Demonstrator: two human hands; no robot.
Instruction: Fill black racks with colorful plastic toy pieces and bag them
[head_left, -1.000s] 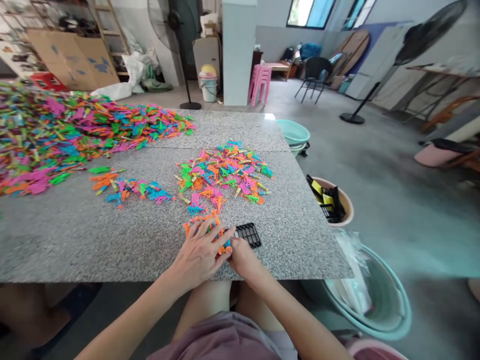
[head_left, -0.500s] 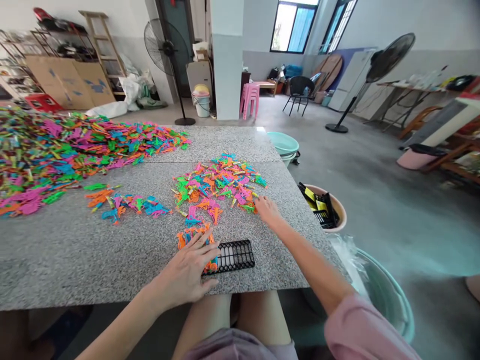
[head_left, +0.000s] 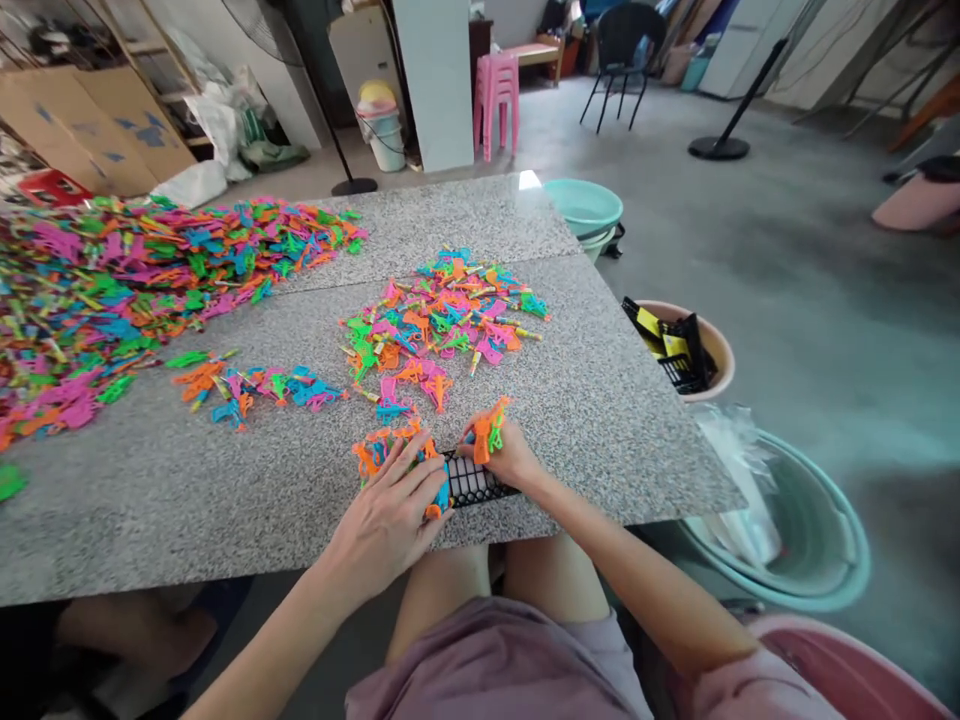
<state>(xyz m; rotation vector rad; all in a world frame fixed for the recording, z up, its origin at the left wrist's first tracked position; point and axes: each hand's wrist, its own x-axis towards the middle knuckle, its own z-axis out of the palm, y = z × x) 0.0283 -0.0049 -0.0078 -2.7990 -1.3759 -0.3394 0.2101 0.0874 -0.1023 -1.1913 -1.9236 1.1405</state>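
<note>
Speckled table is carrying loose pile beyond both hands | left hand is resting, fingers extended, on packed pieces beside bare slots of black rack | right hand is grasping orange-green pieces above rack | packed pieces may be tipping if left pressure is weakening | left hand is hiding rack's other end

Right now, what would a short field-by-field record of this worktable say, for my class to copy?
Black rack: on speckled table, near front edge
Left hand: spread over colored plastic pieces at the rack's left end
Right hand: gripping pieces, orange and green among them, by the rack's right part
Smaller heap: mixed colors, beyond both hands
Larger heap: table's left side
Right of table: tan basin holding black and yellow items
</note>
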